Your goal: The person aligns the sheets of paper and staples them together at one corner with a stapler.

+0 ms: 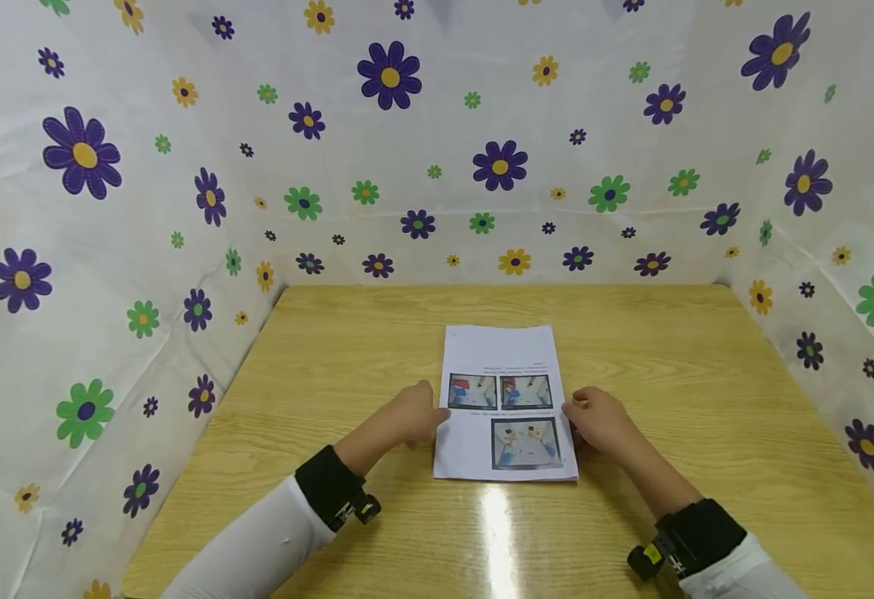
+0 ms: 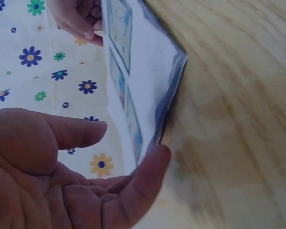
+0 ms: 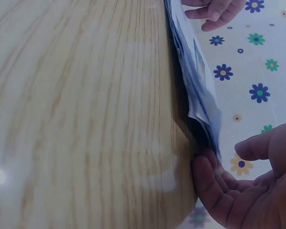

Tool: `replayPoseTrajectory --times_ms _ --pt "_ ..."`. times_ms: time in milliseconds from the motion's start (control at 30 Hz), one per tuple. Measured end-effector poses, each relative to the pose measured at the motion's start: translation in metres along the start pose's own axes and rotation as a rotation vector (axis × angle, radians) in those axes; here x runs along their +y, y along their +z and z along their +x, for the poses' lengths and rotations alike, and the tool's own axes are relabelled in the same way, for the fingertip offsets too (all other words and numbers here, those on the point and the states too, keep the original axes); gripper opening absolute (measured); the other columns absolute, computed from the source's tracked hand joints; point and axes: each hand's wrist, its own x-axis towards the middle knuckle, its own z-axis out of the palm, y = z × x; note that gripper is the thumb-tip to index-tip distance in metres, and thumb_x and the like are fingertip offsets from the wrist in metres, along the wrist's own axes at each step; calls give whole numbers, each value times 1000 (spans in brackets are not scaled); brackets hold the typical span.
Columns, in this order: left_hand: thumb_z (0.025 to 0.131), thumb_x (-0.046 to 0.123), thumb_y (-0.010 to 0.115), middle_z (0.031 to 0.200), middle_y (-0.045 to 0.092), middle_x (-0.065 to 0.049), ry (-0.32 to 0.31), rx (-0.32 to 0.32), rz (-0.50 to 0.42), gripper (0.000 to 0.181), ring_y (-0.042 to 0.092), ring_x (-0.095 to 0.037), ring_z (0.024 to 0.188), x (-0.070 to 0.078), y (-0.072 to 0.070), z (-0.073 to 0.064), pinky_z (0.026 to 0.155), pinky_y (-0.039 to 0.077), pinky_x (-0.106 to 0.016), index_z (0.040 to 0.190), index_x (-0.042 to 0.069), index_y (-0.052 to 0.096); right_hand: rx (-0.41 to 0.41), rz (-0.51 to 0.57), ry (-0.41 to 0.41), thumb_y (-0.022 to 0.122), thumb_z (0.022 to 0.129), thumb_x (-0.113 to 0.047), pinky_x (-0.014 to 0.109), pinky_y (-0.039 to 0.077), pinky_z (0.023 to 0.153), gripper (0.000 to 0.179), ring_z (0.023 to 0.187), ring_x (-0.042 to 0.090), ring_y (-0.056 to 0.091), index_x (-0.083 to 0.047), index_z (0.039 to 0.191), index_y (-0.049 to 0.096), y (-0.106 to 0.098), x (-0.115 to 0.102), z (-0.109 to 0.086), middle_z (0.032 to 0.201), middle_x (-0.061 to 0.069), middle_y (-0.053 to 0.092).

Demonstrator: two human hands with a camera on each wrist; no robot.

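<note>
A stack of printed paper sheets (image 1: 474, 445) lies on the wooden table, its top page showing three pictures and some lines of text, upside down in the head view. At the stack's left edge is my left hand (image 1: 416, 413); in the left wrist view its fingertips (image 2: 155, 160) reach the paper's edge while the thumb stays apart from it. My right hand (image 1: 599, 420) is at the opposite edge. In the right wrist view the right fingers (image 3: 205, 174) bend at the lower side of the sheets, with the thumb held off the page. The sheets' edges look slightly fanned there.
The wooden table (image 1: 347, 341) extends around the stack, with a bright light reflection in front of it. A white cloth with flower prints (image 1: 437, 116) hangs at the back and on both sides. Black bands with small cameras circle both wrists.
</note>
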Motion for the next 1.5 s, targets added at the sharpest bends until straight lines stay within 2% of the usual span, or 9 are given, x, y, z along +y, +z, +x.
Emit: replayPoseTrajectory --times_ms 133,300,467,633,800,967,1133,1300,1500 --pt "101 30 65 117 67 -19 91 47 141 50 66 -26 96 0 -15 -15 82 56 -42 134 -5 54 -5 -7 13 54 104 -23 36 58 59 50 71 19 68 12 139 46 -7 3 -7 103 21 71" --pt "102 28 65 129 63 -18 228 116 119 45 61 -34 120 -17 -42 -27 98 52 -49 136 0 58 -24 -62 -15 58 103 -23 32 54 59 34 70 19 63 4 124 57 -7 4 -18 92 12 68" --pt "96 32 73 140 53 -24 166 108 267 56 51 -44 130 -36 -61 -42 102 47 -57 140 3 55 16 -136 -99 61 102 -21 30 50 60 26 70 17 61 0 117 64 -4 3 -24 90 8 66" --pt "80 32 89 135 53 -23 62 -55 405 67 51 -45 125 -46 -63 -59 95 49 -58 136 8 59 28 -133 -114 61 102 -21 31 51 60 27 71 18 61 0 119 64 -3 -2 -27 91 9 66" --pt "75 16 92 112 56 -12 37 -168 499 49 52 -32 102 -49 -58 -65 86 49 -51 115 11 66 71 -178 -176 62 101 -22 35 54 72 26 86 21 64 -2 117 67 0 -7 -26 101 10 70" --pt "76 -3 84 97 53 -8 35 -175 559 30 49 -25 86 -53 -52 -62 75 46 -43 92 14 63 80 -175 -191 63 101 -21 35 55 75 23 92 22 65 -4 115 69 6 -11 -23 104 9 72" --pt "82 -8 73 80 56 -3 90 -150 567 24 50 -20 74 -56 -47 -57 66 44 -35 78 11 59 78 -174 -202 64 100 -20 36 54 76 20 89 20 63 -5 112 70 13 -14 -21 100 7 71" --pt "92 -5 65 80 54 -4 139 -68 554 20 49 -20 73 -53 -46 -47 66 42 -34 82 10 57 88 -211 -246 65 99 -20 41 53 81 17 90 19 63 -8 109 71 21 -18 -20 99 5 72" --pt "91 -10 59 94 60 -7 186 -58 449 19 51 -21 80 -27 -58 -29 69 45 -35 100 6 63 101 -264 -270 67 99 -23 36 51 73 16 83 15 61 -11 109 70 28 -31 -21 97 1 71"
